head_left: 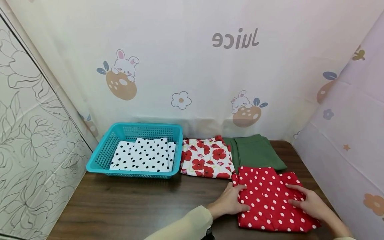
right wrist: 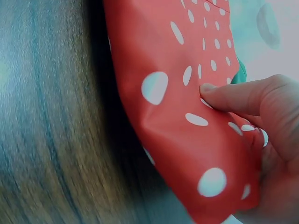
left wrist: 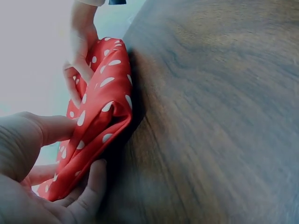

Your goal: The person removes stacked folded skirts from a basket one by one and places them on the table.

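Note:
A folded red garment with white dots [head_left: 270,203] lies at the right front of the table. My left hand [head_left: 229,200] grips its left edge; in the left wrist view the thumb [left wrist: 58,128] is on top and fingers [left wrist: 91,191] are under the folded layers. At the opposite edge, my right hand [head_left: 310,203] holds the cloth, and the right wrist view has its thumb [right wrist: 219,95] pressing the dotted fabric [right wrist: 187,135]. The other right fingers are partly hidden by the cloth. Behind it lies a folded green cloth [head_left: 258,151], which the red one touches or slightly overlaps.
A turquoise plastic basket [head_left: 135,173] stands at the back left, with a folded white garment with black dots [head_left: 150,155] inside. Beside it lies a folded white garment with red flowers [head_left: 207,160]. Patterned curtains [head_left: 186,66] border the wooden table [head_left: 126,206] at the back and right.

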Demonstrator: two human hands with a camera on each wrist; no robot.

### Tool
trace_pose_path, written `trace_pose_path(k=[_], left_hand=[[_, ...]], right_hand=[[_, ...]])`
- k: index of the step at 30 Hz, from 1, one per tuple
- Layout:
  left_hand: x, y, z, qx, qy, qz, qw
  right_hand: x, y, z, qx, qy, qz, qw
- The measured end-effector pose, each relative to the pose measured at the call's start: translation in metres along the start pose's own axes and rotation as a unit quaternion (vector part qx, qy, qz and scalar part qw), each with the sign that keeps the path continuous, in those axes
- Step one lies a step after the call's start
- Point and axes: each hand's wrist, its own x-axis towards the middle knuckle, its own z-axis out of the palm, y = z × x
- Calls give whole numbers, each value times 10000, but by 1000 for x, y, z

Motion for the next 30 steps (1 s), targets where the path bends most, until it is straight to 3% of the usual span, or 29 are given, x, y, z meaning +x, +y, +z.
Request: trace_pose_path(k=[8, 17, 24, 30], left_hand=[[-3, -2, -9, 249, 19, 28, 9997], [-5, -6, -15, 148, 8, -23, 9999], [-7, -12, -25, 114, 81, 184, 9997], [-7, -13, -40, 167, 125, 443, 9988]], right_hand=[[-4, -2, 1, 168, -56, 260, 9995], [0, -1, -3, -185, -67, -58, 9998], [3, -6, -10, -853, 498, -478, 9940], [7, -22, -15, -995, 830, -762, 9886]])
